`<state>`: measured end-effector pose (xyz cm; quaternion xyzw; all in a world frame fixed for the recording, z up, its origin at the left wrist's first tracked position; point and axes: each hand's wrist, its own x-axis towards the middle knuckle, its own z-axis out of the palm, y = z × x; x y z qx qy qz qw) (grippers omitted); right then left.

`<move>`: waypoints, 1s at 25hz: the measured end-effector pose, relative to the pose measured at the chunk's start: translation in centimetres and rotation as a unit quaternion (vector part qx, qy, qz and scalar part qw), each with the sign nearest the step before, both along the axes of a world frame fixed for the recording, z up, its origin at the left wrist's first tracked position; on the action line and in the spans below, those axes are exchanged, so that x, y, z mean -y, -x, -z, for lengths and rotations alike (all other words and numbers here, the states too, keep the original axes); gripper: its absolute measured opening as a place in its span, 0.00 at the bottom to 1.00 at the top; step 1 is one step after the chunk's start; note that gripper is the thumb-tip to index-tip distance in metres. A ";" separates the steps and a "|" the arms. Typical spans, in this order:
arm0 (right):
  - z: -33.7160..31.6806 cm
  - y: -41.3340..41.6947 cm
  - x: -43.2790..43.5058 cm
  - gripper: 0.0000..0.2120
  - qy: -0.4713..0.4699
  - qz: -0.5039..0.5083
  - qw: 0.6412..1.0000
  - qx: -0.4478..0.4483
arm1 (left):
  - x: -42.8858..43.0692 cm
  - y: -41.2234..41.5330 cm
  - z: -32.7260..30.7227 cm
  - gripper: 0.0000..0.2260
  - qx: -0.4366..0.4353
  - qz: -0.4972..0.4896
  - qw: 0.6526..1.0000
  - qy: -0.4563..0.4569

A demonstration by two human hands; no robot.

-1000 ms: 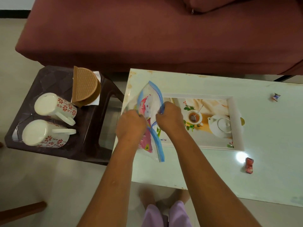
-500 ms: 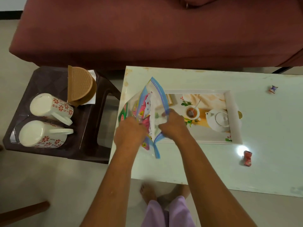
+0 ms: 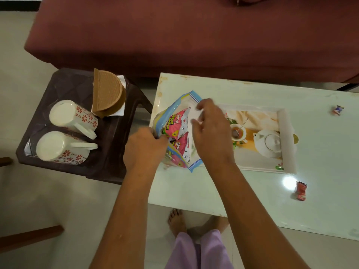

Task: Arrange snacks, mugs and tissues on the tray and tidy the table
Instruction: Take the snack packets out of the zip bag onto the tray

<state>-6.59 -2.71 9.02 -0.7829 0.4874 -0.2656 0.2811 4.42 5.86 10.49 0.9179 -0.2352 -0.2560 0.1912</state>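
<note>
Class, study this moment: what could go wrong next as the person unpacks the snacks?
1. The zip bag overhangs the table edge; pulled by the left hand, snack packets may spill.
2. Both mugs lie sideways on the stool and could roll off.

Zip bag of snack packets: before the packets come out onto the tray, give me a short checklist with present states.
1. Zip bag mouth open: ok, pink snack packets show inside.
2. Left hand steadying the bag's edge: ok.
3. Right hand free to reach in: ok, fingers spread over the opening, holding nothing.
4. Tray has bare room: ok, only the bag overlaps its left end.
5. Mugs and tissue holder on tray: not ok, they stand on the brown stool.
6. Loose wrappers cleared from table: not ok.
</note>
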 end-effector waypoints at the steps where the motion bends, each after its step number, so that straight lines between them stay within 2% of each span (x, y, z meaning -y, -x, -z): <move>1: 0.4 -1.0 -0.3 0.14 -0.059 -0.031 0.997 -0.049 | -0.1 0.1 -0.1 0.12 0.007 -0.004 1.000 0.006; 3: 1.9 -2.2 -0.6 0.20 -0.207 -0.078 0.961 -0.166 | -0.2 0.4 -0.1 0.12 0.035 -0.009 0.999 0.011; 5: 2.9 -2.5 -0.3 0.21 -0.309 -0.065 0.931 -0.182 | -0.3 0.9 -0.1 0.12 0.050 -0.009 0.999 0.018; 9: 4.3 -2.7 -0.6 0.12 -0.314 -0.019 0.935 -0.166 | -0.3 1.7 0.7 0.13 0.048 -0.003 0.998 0.039; 13: 4.5 -2.9 -1.2 0.15 -0.312 -0.035 0.931 -0.184 | 0.1 2.5 0.8 0.15 0.090 0.012 0.993 0.072; 16: 2.9 -2.4 -0.7 0.16 -0.286 -0.025 0.952 -0.109 | 0.2 2.9 0.0 0.16 0.104 0.021 0.986 0.130; 19: -0.2 -0.7 0.8 0.16 -0.267 0.011 0.964 0.008 | 0.5 3.5 -1.2 0.15 0.118 0.036 0.961 0.248; 22: -3.3 2.5 3.2 0.14 -0.288 0.037 0.953 0.084 | 1.7 4.8 -1.8 0.13 0.157 0.109 0.928 0.320; 25: -5.6 7.0 5.7 0.12 -0.298 0.071 0.932 0.192 | 3.6 6.5 -2.0 0.10 0.100 0.152 0.925 0.334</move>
